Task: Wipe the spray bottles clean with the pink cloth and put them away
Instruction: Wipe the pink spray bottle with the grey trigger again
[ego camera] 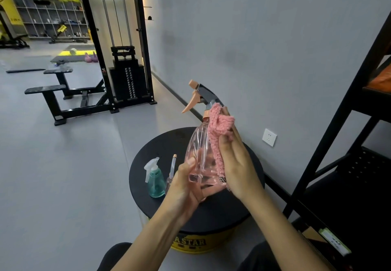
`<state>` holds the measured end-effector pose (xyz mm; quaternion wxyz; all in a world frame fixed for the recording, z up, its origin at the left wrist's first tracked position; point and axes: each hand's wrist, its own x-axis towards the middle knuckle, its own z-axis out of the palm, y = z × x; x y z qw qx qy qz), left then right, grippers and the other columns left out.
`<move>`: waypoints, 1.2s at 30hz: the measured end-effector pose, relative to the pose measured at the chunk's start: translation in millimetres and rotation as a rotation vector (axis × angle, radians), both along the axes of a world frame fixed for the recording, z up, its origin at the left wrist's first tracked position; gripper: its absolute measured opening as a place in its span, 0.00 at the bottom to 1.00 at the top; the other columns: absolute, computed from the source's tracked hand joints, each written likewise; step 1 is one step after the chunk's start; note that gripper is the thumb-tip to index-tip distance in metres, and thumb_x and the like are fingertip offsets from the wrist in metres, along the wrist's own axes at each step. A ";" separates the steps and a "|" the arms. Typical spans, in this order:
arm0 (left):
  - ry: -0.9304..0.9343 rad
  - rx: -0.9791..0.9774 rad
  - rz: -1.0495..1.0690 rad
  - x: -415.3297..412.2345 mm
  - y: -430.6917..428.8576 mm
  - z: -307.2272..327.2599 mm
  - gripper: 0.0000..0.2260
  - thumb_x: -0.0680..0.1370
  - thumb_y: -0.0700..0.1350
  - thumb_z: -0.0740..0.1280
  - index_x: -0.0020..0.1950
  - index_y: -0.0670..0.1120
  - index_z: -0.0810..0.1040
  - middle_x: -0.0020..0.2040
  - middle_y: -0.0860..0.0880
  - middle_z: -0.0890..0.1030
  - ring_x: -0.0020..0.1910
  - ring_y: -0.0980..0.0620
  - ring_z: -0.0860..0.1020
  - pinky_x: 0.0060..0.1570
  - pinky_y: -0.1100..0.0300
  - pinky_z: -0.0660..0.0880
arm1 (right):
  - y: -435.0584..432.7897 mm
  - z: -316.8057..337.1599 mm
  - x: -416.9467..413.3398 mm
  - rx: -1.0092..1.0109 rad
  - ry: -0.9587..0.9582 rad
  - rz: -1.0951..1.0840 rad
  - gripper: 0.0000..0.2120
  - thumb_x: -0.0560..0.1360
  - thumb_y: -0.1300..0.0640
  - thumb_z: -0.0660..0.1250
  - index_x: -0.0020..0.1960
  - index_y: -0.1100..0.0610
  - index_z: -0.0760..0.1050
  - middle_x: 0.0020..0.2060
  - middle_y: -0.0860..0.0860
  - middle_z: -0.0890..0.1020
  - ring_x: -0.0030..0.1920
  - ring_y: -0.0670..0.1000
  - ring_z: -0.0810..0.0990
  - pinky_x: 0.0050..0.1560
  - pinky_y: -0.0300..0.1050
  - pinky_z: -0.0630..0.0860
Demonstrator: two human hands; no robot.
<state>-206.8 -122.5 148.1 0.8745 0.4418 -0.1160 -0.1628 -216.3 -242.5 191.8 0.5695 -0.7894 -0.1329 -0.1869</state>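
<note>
Spray bottles number three: largest, a clear pink spray bottle [201, 154] with peach trigger, held tilted above the round black bench [222, 213]. Left hand [184, 186] grips its base, fingers [197, 190] curled around the bottom. Right hand [237, 165] presses the pink cloth [220, 131] flat against the bottle's side, fingers pressed together. Standing on the bench: a teal spray bottle [155, 178] with white trigger, upright; just beside it a slim clear spray bottle [171, 171], partly hidden behind the left hand.
</note>
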 end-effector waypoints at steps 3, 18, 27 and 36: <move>0.000 -0.003 0.020 2.6 3.1 3.5 0.46 0.51 0.63 0.82 0.64 0.43 0.78 0.54 0.40 0.83 0.49 0.44 0.84 0.40 0.51 0.82 | 6.4 -1.6 -8.7 0.023 -0.018 0.012 0.29 0.80 0.39 0.49 0.79 0.43 0.51 0.76 0.40 0.61 0.74 0.39 0.61 0.75 0.50 0.63; -0.008 0.023 -0.018 -3.0 4.0 0.1 0.40 0.56 0.64 0.79 0.63 0.45 0.79 0.54 0.39 0.83 0.47 0.41 0.83 0.42 0.52 0.81 | -0.7 4.6 -3.0 0.022 0.038 0.028 0.28 0.79 0.40 0.48 0.78 0.41 0.52 0.76 0.41 0.62 0.74 0.42 0.62 0.75 0.53 0.63; 0.059 -0.025 0.001 5.1 14.5 3.8 0.43 0.59 0.62 0.78 0.68 0.42 0.73 0.57 0.39 0.79 0.55 0.40 0.78 0.52 0.45 0.78 | 9.9 -38.1 -35.7 0.036 -0.047 0.134 0.31 0.79 0.35 0.49 0.79 0.42 0.47 0.79 0.40 0.52 0.78 0.44 0.51 0.77 0.57 0.56; -0.027 0.058 -0.048 -1.3 9.6 -1.5 0.31 0.55 0.60 0.82 0.54 0.48 0.85 0.53 0.43 0.84 0.50 0.43 0.84 0.44 0.49 0.81 | -6.0 -17.6 -21.3 0.163 0.097 0.095 0.15 0.80 0.41 0.49 0.65 0.37 0.63 0.59 0.34 0.74 0.55 0.26 0.74 0.51 0.21 0.69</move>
